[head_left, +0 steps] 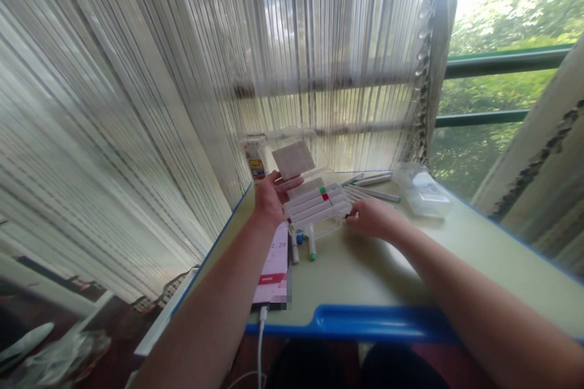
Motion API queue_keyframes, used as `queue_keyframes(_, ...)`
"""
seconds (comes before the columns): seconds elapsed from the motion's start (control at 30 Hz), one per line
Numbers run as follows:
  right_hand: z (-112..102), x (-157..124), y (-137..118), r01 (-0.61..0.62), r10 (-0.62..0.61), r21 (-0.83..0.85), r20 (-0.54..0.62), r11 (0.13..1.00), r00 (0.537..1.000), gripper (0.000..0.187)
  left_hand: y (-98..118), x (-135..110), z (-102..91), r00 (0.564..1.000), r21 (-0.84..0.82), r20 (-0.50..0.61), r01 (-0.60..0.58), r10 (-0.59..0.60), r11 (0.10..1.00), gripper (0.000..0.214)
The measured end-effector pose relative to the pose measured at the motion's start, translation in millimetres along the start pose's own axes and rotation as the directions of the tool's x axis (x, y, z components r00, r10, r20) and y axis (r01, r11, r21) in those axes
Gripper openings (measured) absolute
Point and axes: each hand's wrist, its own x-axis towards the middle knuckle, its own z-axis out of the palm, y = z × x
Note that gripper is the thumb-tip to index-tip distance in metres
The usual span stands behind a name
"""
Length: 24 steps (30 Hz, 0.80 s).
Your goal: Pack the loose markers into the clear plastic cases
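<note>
My left hand (269, 199) is closed around the left side of an open clear plastic case (329, 230), held tilted over the table with its lid raised. Several white markers (310, 205) lie side by side in the case, and one green and one red end show. At the case's right edge, my right hand (371, 217) has its fingers pinched together. A small dark tip sticks out from those fingers, but what it belongs to is mostly hidden. Loose white markers (376, 193) with greenish ends lie just beyond my right hand.
A lit phone (272, 261) with a white cable (260, 340) lies near the front left. Beside it are a green-ended marker (312, 246) and another marker (294, 249). A clear plastic container (422, 191) stands at the back right, and a labelled pack (255, 158) at the back left.
</note>
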Motion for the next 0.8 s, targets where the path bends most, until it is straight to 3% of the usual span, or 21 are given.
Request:
queue_keyframes(0.2, -12, -1, 4, -0.103, 0.143, 0.174, -0.234, 0.979, 0.962, 0.03, 0, -1, -0.6, 0.999, 0.014, 0.038, 0.023, -0.023, 1.0, 0.03)
queue_keyframes(0.37, -19, -5, 6, -0.057, 0.18, 0.316, -0.374, 0.947, 0.91, 0.031, -4, 2, -2.1, 0.999, 0.062, 0.035, 0.03, -0.033, 0.998, 0.032)
queue_keyframes(0.53, -19, -10, 6, 0.133, 0.083, 0.401, -0.477, 0.906, 0.875, 0.017, -6, 1, 1.1, 0.999, 0.107, 0.03, 0.034, -0.038, 0.994, 0.031)
queue_keyframes(0.8, -4, -10, -2, 0.321, -0.172, 0.284, -0.446, 0.903, 0.879, 0.013, -12, 1, 2.9, 0.997, 0.138, 0.042, 0.06, -0.066, 0.989, 0.033)
